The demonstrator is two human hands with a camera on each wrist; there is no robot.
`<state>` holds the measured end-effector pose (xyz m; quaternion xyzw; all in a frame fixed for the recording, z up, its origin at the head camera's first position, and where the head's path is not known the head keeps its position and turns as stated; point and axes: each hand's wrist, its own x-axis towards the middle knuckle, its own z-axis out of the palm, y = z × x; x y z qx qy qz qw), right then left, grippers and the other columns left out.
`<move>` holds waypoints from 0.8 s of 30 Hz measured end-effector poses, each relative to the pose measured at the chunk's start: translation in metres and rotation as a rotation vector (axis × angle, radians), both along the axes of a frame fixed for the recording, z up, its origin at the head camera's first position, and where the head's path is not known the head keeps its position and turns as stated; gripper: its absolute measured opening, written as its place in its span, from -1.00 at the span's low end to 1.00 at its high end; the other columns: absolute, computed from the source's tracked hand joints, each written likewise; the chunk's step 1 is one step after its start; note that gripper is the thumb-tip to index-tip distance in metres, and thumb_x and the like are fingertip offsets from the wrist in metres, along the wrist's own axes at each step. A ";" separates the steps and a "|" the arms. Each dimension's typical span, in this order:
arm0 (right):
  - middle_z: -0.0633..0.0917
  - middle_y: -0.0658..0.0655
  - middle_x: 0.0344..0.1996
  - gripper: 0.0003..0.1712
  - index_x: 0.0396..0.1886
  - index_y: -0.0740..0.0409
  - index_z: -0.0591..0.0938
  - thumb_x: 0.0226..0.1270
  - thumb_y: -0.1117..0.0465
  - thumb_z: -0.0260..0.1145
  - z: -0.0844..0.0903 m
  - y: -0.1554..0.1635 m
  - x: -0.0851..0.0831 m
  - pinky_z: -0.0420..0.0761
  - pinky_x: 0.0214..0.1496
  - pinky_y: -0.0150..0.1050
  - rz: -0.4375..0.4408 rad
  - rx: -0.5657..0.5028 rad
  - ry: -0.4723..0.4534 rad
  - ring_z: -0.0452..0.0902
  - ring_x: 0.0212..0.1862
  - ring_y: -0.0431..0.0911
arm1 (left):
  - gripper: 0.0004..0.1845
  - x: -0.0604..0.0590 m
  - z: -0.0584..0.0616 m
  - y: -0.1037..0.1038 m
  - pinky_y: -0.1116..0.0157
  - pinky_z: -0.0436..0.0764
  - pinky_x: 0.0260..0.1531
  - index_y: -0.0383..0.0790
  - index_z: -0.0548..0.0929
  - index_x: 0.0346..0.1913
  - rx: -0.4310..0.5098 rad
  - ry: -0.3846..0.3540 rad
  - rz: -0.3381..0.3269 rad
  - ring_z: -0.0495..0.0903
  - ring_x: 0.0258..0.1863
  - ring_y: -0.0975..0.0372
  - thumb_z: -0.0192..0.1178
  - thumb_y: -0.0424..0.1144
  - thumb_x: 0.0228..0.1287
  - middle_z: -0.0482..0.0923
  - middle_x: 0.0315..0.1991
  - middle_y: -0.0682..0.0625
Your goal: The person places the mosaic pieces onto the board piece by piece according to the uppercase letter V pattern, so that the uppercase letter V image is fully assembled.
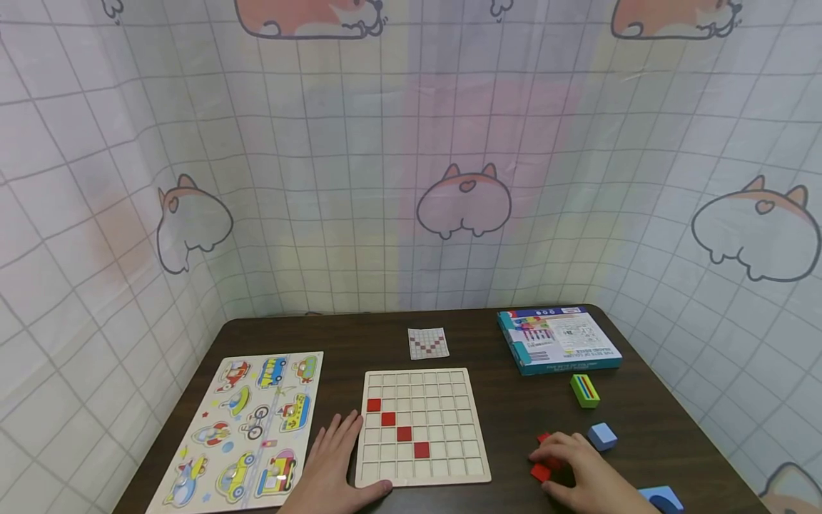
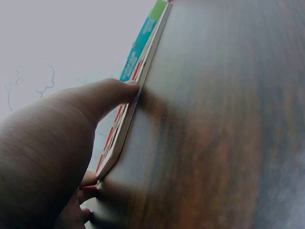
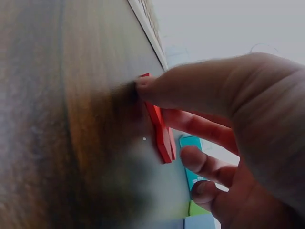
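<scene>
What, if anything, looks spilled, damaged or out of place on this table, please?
Nothing stands out: four red squares sit neatly in the grid board, and loose red pieces lie by the right hand.

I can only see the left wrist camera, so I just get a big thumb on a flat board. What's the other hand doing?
Observer: The right hand has its fingers at some loose red tiles on the table.
Operator: Ooh! I only see thin red edges on the board. How many red squares are really there?
Observer: Four, in a slanting line, each one nearer the person and further right than the last.
Operator: And what's past the far side of the board?
Observer: A small paper with a V shape marked on a grid.
</scene>
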<state>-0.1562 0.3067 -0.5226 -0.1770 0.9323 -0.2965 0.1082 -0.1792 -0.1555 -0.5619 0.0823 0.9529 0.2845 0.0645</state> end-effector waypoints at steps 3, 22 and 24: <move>0.72 -0.12 0.11 -0.67 0.10 -0.23 0.82 0.39 -0.02 0.63 -0.001 0.000 0.000 0.58 -0.03 -0.38 -0.019 0.019 0.019 0.43 0.01 -0.22 | 0.47 0.000 0.000 0.000 -0.43 -0.02 0.76 -0.17 0.29 0.75 -0.002 0.000 0.000 0.06 0.79 -0.28 0.40 0.74 -0.07 0.24 0.77 -0.21; 0.65 -0.26 -0.09 -0.77 -0.14 -0.39 0.77 0.37 -0.26 0.61 -0.008 -0.025 -0.003 0.59 -0.05 -0.34 -0.095 0.073 0.081 0.43 -0.06 -0.27 | 0.43 -0.001 -0.001 -0.001 -0.44 -0.04 0.75 -0.15 0.29 0.76 0.008 -0.012 0.001 0.05 0.80 -0.29 0.43 0.70 -0.04 0.24 0.77 -0.20; 0.66 -0.29 -0.09 -0.80 -0.14 -0.40 0.79 0.38 -0.22 0.62 -0.008 -0.026 -0.004 0.63 0.00 -0.32 -0.072 0.069 0.083 0.45 -0.03 -0.27 | 0.44 -0.001 0.000 0.000 -0.44 -0.04 0.76 -0.14 0.29 0.76 0.009 -0.014 0.001 0.04 0.80 -0.28 0.42 0.71 -0.05 0.24 0.77 -0.20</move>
